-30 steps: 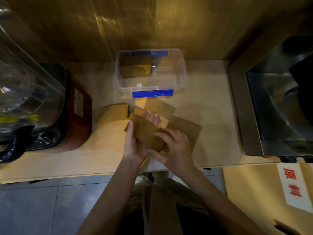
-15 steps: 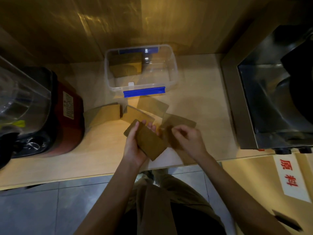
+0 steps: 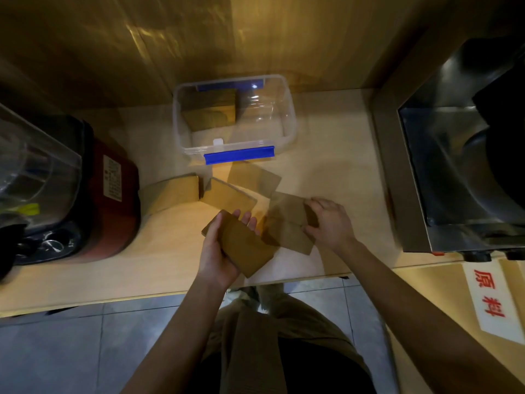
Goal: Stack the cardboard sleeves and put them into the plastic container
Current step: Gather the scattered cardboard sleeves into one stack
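My left hand (image 3: 218, 251) holds a small stack of flat brown cardboard sleeves (image 3: 244, 248) above the counter's front edge. My right hand (image 3: 329, 223) rests on the right end of another sleeve (image 3: 287, 206) lying on the counter, fingers curled over its edge. More loose sleeves lie flat nearby: one (image 3: 230, 196) just beyond the held stack, one (image 3: 254, 179) in front of the container, a thicker pile (image 3: 170, 191) to the left. The clear plastic container (image 3: 289, 120) with blue clips stands at the back, open, with a few sleeves (image 3: 210, 115) inside its left half.
A red and black blender base with a clear jug (image 3: 56, 177) stands at the left on the wooden counter (image 3: 335, 166). A steel appliance (image 3: 454, 172) fills the right side. A white label with red characters (image 3: 488, 300) is at lower right. Tiled floor lies below the counter edge.
My right hand left the stack in my left hand and moved right onto a loose sleeve on the counter. The left hand kept hold of the stack.
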{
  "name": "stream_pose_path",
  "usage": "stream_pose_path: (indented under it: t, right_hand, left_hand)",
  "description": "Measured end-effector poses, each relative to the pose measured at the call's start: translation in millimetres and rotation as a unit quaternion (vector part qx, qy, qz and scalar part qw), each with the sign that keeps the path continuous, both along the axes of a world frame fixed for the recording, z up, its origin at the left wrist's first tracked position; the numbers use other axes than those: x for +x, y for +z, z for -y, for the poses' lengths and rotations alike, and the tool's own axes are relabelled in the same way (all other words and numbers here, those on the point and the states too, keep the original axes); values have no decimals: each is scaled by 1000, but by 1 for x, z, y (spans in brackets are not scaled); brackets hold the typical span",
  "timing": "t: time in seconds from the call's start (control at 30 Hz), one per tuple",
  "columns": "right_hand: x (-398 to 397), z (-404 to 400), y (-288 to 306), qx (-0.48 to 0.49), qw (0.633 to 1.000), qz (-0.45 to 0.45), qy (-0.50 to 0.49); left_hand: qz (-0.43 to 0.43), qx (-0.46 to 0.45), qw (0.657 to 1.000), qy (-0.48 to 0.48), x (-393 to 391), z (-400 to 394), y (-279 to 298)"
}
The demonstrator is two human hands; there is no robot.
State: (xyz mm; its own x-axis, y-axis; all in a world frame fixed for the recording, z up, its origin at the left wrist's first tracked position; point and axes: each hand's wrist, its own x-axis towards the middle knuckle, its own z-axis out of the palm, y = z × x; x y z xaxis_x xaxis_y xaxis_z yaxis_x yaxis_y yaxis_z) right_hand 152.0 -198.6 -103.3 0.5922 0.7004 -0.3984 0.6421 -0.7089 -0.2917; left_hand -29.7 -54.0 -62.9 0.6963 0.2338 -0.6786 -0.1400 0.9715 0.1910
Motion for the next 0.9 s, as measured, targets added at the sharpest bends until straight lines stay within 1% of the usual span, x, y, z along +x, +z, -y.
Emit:
stream_pose_path:
  t: [0.2,0.33,0.53,0.73,0.9]
  right_hand:
    - [-3,5,8,74,995,53,-39]
    - [-22,13,10,109,990,47,-82]
    - [-56,24,-4,65,997,37,-6]
    - [-58,26,-4,31,999,27,15]
    - [-58,22,-1,23,1000,18,4]
  left_hand:
    - [-10,4,1000,-5,0,0,8]
    - [-26,4,1000,2,1,-1,14]
    - [-38,14,999,0,-2,-3,13]
    - [-14,11,1000,1,-11,-2,7]
    - [-36,20,999,0,-13,1,11]
